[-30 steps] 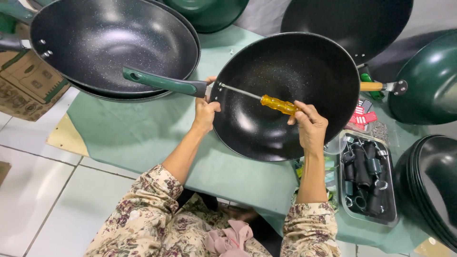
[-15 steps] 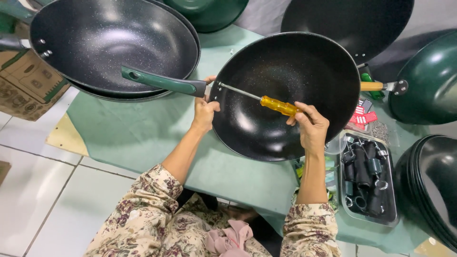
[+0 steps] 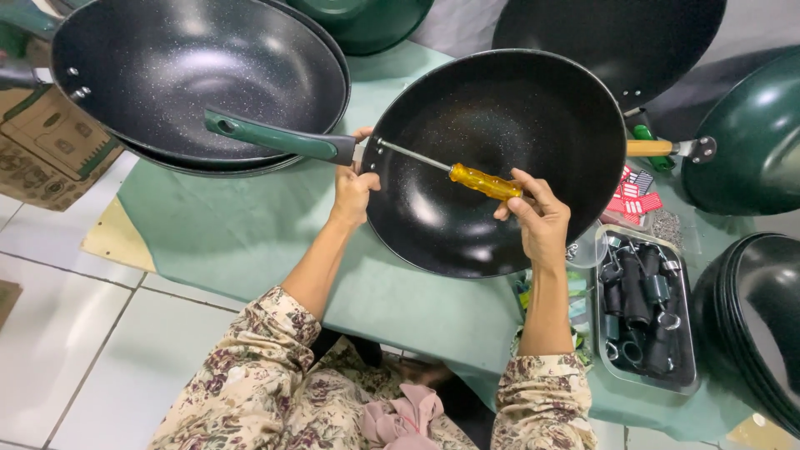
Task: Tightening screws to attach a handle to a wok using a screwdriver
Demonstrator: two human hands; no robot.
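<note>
Screwdriver (image 3: 467, 174) with a yellow handle sits in my right hand (image 3: 540, 221), fingers closed around the handle's end, its thin metal shaft running up and left across the bowl of the black speckled wok (image 3: 500, 158) toward the rim. The tip meets the rim just where the green handle (image 3: 279, 139) joins the pan, right beside my left hand (image 3: 354, 187). I have that left hand wrapped shut over the wok's rim at the joint, thumb on top, steadying it. The green handle sticks out to the left of that hand and lies across the edge of a second black wok (image 3: 196, 79), which rests on another pan further left. Both of my hands sit over the green surface (image 3: 225, 225). Just right of and below my right hand I see a metal tray (image 3: 646, 312) holding dark handle parts and rings, with a clear plastic cup (image 3: 587, 246) touching its near corner. Beyond the right hand, another pan's wooden handle (image 3: 654, 148) shows, with red-and-white tags (image 3: 637, 196) lying under it. A cardboard box (image 3: 42, 150) stands far to the left of my left hand.
</note>
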